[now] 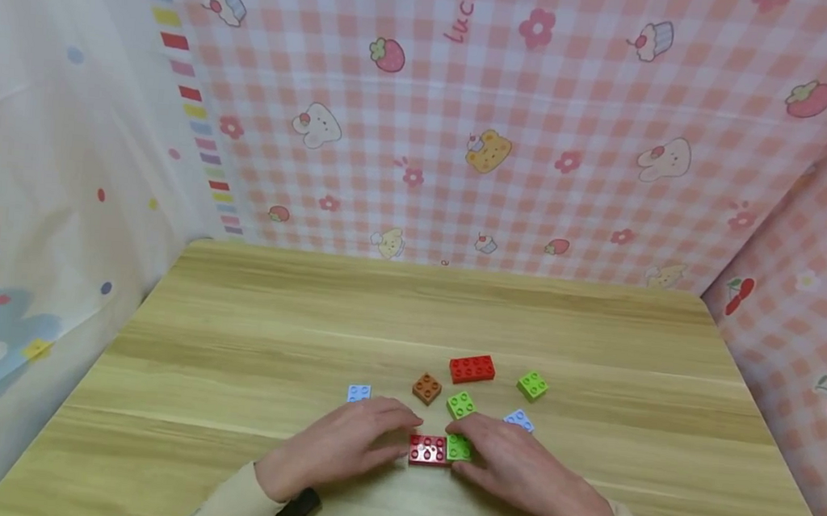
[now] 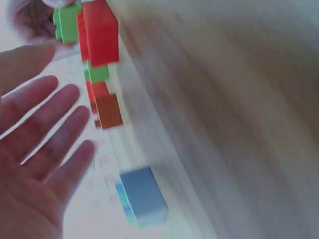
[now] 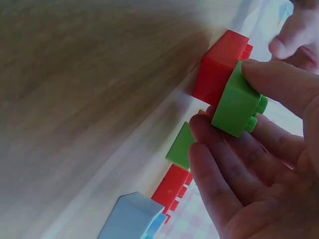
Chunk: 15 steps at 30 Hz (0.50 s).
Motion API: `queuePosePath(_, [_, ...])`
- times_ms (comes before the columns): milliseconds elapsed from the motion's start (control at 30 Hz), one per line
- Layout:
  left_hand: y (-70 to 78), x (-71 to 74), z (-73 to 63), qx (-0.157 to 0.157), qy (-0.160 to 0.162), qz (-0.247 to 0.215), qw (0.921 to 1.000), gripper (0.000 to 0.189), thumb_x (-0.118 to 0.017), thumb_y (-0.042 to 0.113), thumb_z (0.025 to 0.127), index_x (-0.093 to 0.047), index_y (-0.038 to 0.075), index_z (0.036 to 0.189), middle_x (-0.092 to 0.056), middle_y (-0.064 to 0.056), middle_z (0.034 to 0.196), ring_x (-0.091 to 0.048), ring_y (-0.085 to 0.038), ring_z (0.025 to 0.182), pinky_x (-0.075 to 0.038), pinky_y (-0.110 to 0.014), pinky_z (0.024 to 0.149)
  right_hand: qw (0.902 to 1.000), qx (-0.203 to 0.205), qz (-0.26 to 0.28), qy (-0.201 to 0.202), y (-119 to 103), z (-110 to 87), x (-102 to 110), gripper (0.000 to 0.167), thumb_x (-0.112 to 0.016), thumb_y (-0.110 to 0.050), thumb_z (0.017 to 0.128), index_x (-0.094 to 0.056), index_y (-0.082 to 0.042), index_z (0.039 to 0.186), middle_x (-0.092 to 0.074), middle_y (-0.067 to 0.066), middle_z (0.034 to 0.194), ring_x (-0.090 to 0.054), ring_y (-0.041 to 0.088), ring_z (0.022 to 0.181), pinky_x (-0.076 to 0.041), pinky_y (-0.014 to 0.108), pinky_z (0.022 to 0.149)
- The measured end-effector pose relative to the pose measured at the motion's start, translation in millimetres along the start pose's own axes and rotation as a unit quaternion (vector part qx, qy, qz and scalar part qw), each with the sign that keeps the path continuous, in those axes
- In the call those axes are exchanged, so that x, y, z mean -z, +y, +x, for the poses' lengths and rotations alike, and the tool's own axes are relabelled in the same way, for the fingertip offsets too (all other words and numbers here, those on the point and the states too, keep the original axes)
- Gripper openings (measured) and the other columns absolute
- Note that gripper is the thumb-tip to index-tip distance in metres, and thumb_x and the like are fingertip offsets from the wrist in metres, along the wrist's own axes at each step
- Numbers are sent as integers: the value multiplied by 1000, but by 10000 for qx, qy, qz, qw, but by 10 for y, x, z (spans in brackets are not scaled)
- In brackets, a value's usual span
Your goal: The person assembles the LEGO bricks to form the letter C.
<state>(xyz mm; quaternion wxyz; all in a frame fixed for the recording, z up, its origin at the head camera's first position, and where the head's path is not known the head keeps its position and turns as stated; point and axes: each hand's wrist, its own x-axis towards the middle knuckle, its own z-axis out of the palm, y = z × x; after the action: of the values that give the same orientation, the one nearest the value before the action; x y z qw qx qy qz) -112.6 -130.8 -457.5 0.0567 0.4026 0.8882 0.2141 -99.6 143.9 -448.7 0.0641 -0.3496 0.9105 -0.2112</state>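
Right hand (image 1: 521,470) pinches the nearest green block (image 1: 458,449) between thumb and fingers on opposite sides, probably to keep it level with the red block (image 1: 427,451) beside it; whether the two are joined, I cannot tell. Left hand (image 1: 343,447), fingers loosely extended, holds nothing near that red block's other end, a spot that would let it brace the block. Both blocks sit about midway between the counter's (image 1: 271,303) left and right edges, presumably for easy reach. Toward the far edge lie a brown block (image 1: 427,389) and a longer red block (image 1: 472,369).
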Motion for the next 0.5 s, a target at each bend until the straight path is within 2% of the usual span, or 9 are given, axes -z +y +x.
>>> queuePosePath(133, [-92, 70, -60, -176, 601, 182, 9979, 25, -71, 25, 100, -72, 12, 121, -68, -1, 130, -61, -19, 126, -49, -41, 110, 9998, 99, -119, 147, 14, -19, -6, 34, -80, -23, 91, -69, -8, 119, -70, -3, 108, -64, 6, 94, -59, 32, 83])
queuePosePath(233, [-165, 129, -94, -275, 905, 246, 9952, 26, -74, 23, 97, -72, 9, 119, -68, -5, 130, -60, -25, 127, -46, -45, 112, 9995, 146, -171, 216, 20, -32, -6, 34, -80, -23, 91, -69, -8, 119, -70, -3, 109, -64, 7, 96, -59, 33, 84])
queuePosePath(367, [-244, 200, -133, -171, 938, 244, 9951, 34, -75, 24, 96, -70, 6, 125, -68, -8, 133, -59, -29, 130, -44, -49, 113, 9995, 120, -181, 222, 27, -40, 0, 34, -81, -22, 91, -69, -8, 120, -71, -2, 110, -65, 9, 99, -59, 35, 86])
queuePosePath(500, [-319, 247, -174, 45, 773, 150, 9969, 41, -74, 26, 97, -67, 6, 132, -66, -9, 136, -56, -31, 133, -41, -52, 115, 9998, 3, -151, 123, 31, -45, 7, 35, -80, -24, 92, -69, -8, 121, -71, -2, 112, -65, 8, 100, -59, 36, 87])
